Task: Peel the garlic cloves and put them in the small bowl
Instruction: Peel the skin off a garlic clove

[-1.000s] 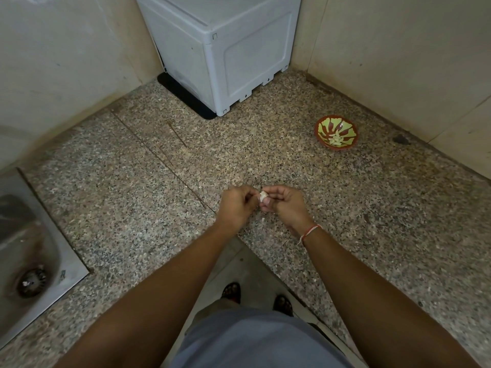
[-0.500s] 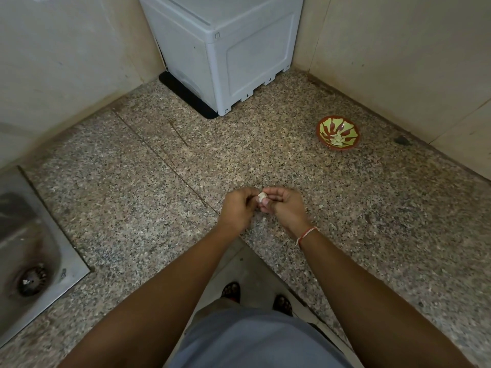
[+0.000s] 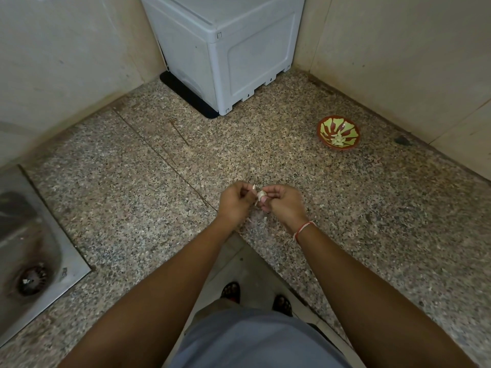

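While right hand [image 3: 281, 205] pinched garlic clove [image 3: 261, 194] mid-frame, left hand [image 3: 235, 201] fingers gripped skin [image 3: 254, 186]; peeling ongoing, next probably strip rest, then small bowl [image 3: 338, 132] upper right.

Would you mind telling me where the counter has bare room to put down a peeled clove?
Bare granite lies between the hands and the small bowl, and between the sink and the left hand. It is crowded by the right hand, where the garlic clove is held and peel scraps lie beneath.
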